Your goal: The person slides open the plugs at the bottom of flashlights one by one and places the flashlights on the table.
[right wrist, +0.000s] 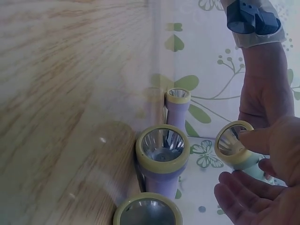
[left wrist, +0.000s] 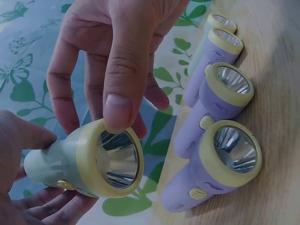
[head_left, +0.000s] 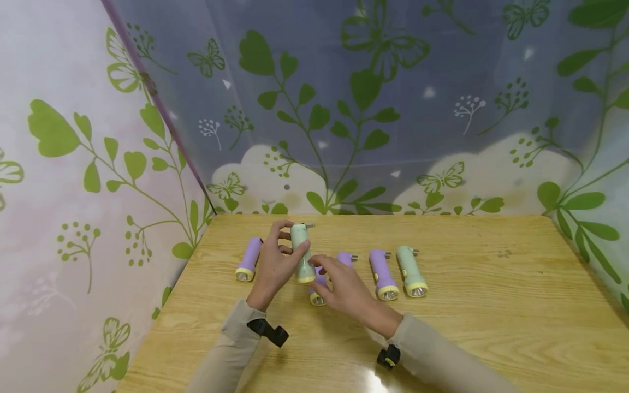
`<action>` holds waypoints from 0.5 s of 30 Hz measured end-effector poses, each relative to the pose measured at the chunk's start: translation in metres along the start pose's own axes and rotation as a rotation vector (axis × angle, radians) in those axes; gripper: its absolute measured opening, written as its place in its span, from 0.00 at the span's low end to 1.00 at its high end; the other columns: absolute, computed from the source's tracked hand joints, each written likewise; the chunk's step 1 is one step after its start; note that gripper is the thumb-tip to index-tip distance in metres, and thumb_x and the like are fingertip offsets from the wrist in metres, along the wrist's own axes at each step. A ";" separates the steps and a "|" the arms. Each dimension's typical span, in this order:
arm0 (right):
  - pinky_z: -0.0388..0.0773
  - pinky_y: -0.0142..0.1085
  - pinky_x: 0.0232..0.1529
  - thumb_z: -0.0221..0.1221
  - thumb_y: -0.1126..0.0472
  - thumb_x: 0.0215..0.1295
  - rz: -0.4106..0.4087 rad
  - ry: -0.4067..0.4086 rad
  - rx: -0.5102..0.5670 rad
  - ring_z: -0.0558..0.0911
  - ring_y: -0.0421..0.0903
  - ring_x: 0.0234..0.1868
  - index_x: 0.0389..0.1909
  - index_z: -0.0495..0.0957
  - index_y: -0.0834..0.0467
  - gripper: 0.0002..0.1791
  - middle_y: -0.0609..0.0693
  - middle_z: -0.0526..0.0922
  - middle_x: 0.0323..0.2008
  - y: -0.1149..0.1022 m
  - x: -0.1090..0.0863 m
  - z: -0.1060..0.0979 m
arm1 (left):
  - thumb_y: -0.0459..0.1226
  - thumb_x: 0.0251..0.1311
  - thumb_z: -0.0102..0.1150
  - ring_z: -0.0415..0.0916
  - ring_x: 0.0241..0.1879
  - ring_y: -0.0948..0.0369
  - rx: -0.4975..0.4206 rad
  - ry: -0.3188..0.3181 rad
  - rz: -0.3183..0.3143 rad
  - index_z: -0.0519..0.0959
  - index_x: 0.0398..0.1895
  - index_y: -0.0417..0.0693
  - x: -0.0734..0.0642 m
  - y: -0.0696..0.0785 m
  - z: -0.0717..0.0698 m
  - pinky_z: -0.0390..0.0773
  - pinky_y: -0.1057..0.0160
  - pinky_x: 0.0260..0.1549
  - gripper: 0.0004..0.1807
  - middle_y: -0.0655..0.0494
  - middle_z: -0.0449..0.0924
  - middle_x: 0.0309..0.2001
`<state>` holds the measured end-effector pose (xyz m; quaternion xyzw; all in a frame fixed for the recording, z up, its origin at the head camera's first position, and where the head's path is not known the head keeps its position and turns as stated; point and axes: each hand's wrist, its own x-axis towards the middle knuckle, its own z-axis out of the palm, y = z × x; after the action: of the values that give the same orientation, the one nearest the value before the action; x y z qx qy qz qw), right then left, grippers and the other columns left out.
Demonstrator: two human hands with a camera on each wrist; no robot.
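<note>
A pale green flashlight (head_left: 301,256) with a yellow rim is gripped around its body by my left hand (head_left: 279,263), raised above the table. Its plug prongs stick out at the top, and the lens end points down toward me. My right hand (head_left: 346,286) is beside the lens end, fingers loosely bent. In the left wrist view the right thumb (left wrist: 119,93) overlaps the yellow rim; whether it presses there I cannot tell. Beneath the right hand lies a purple flashlight (head_left: 318,295), partly covered. Another purple flashlight (head_left: 346,258) is mostly hidden behind that hand.
On the wooden table (head_left: 491,305), a purple flashlight (head_left: 249,259) lies left of my left hand. Right of my right hand lie a purple flashlight (head_left: 383,273) and a green flashlight (head_left: 411,271). Patterned curtains (head_left: 314,109) enclose the table at the back and sides.
</note>
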<state>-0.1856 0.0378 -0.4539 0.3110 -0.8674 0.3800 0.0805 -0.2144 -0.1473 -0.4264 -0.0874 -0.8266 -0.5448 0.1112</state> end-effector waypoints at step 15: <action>0.84 0.37 0.42 0.68 0.54 0.66 -0.121 0.018 -0.240 0.85 0.44 0.46 0.55 0.77 0.53 0.20 0.49 0.87 0.48 -0.006 0.002 0.008 | 0.42 0.63 0.68 0.81 0.23 0.60 0.095 0.037 -0.073 0.71 0.62 0.53 -0.003 -0.009 -0.005 0.83 0.64 0.24 0.26 0.40 0.79 0.45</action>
<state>-0.1833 0.0278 -0.4554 0.3476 -0.8854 0.2708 0.1479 -0.2135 -0.1556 -0.4330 -0.0418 -0.8519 -0.5101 0.1108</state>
